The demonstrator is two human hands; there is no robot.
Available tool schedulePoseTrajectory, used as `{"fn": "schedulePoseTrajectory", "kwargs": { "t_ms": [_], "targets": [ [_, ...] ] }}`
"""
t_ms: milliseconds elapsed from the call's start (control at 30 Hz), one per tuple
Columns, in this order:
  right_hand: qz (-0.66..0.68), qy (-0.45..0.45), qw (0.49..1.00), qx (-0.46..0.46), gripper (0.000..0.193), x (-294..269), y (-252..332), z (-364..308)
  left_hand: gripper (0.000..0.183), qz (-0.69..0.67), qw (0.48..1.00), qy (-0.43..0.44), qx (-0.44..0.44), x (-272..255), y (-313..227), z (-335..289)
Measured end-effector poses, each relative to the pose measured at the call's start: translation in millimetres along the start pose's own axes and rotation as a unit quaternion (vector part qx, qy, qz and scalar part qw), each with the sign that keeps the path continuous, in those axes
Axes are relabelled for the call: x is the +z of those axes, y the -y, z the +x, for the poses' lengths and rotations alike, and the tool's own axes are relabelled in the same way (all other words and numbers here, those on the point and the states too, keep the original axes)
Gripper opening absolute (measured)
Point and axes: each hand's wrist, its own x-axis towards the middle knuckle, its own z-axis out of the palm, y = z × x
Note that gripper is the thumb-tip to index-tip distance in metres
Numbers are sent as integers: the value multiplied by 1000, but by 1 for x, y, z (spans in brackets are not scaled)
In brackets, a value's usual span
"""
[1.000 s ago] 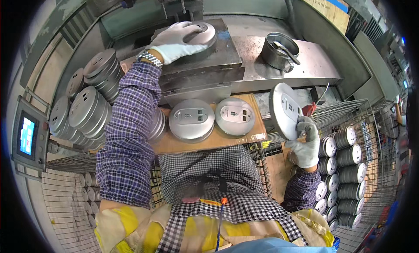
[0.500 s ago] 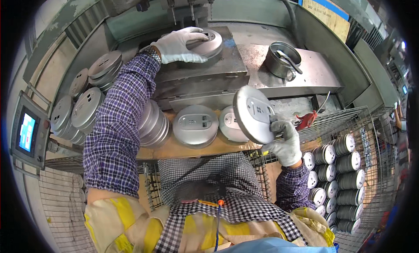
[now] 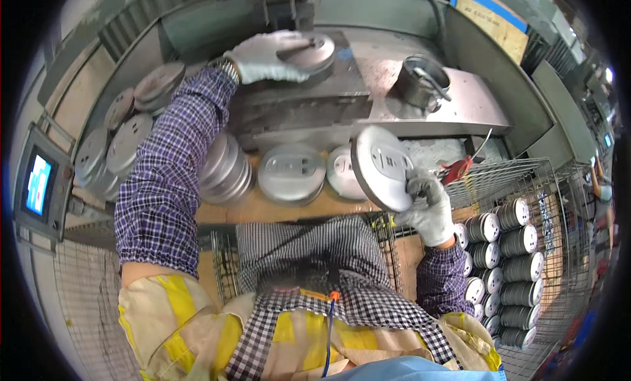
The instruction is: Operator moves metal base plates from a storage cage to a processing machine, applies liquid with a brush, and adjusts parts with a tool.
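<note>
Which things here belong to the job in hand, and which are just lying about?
Job, apparently:
left hand, touching the far disc on the metal block
right hand, holding the tilted disc
other discs on the wooden board

Lying about, probably:
metal pot
red item

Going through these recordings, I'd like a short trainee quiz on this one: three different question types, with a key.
1. Which hand holds the tilted disc off the bench?
2. True or false: the metal pot stands to the right of the left hand.
3. Where is the lit control panel? (a) picture's left side (b) inside the pot (c) on the apron

Key: 1. The right hand. 2. True. 3. a.
</note>
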Motion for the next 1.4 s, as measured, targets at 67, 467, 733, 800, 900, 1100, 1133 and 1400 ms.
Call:
{"fn": "schedulePoseTrajectory", "kwargs": {
  "t_ms": [67, 467, 733, 800, 900, 1100, 1133, 1400],
  "targets": [
    [-98, 54, 992, -55, 54, 11, 4, 7, 77, 66, 997, -41, -16, 5, -12, -16],
    [-275, 201, 922, -182, 56, 137, -8, 58, 43, 84, 977, -195, 25, 15, -84, -211],
    [-224, 50, 949, -217, 53, 89, -23, 69, 44, -125, 918, -322, -194, 59, -81, -303],
    [-142, -172, 973, -60, 52, 42, -25, 91, 46, -161, 900, -346, -210, 68, -78, -320],
    [-555, -285, 781, -16, 83, -38, -26, 134, 46, -269, 841, -385, -268, 82, -76, -334],
    [-535, -42, 841, 63, 54, -87, -76, 197, 40, -216, 880, -326, -268, 93, -75, -324],
    [-531, -33, 844, 70, 54, -89, -82, 199, 40, -209, 888, -320, -255, 93, -75, -322],
    [-126, -226, 950, -174, 19, -43, -18, 171, 40, -199, 891, -311, -265, 90, -76, -336]
  ]
}}
